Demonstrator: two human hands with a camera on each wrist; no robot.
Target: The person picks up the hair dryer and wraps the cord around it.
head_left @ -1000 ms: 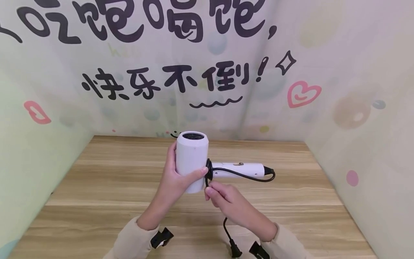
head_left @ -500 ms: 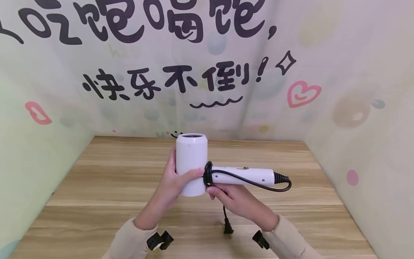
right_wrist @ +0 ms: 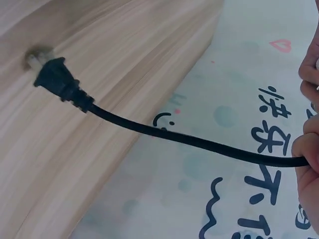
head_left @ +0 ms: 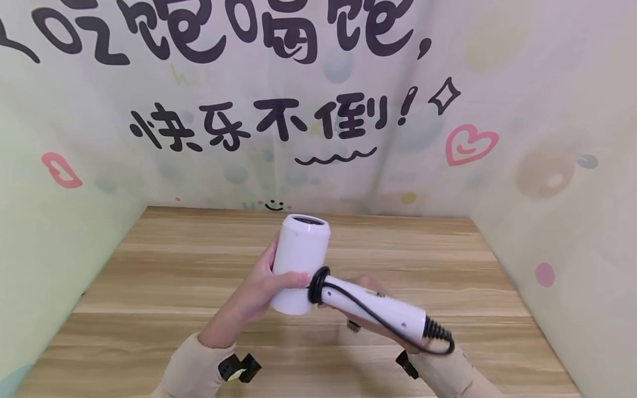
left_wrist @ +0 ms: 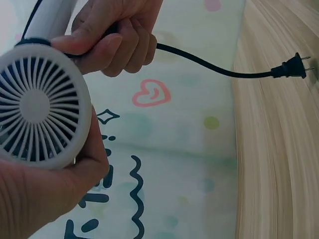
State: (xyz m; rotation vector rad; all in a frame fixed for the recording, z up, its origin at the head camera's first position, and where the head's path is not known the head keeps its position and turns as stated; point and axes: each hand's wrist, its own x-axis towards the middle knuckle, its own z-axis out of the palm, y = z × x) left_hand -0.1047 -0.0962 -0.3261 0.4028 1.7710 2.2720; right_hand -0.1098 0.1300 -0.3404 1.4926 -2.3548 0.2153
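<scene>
A white hair dryer (head_left: 302, 251) is held over the table, its handle (head_left: 373, 309) slanting down to the right. My left hand (head_left: 256, 287) grips the barrel, thumb across the front. Black cord (head_left: 318, 284) is coiled round the top of the handle, with a loop running to the handle's end. My right hand (left_wrist: 117, 42) is mostly hidden behind the handle in the head view. In the left wrist view its fingers are curled round the loose cord (left_wrist: 199, 62). From that fist the cord runs to a two-pin plug (right_wrist: 59, 82), which hangs close over the table.
The wood-grain table (head_left: 174, 265) stretches out below both hands. A printed backdrop (head_left: 224, 177) with black writing and pink hearts stands behind it, and pale walls (head_left: 572, 232) close in the sides. Black wrist mounts (head_left: 240, 367) sit at both sleeves.
The dryer has tilted, its handle swinging down to the right and nearer. My right hand has gone from below the handle to behind it, with more cord coiled round the handle's top.
</scene>
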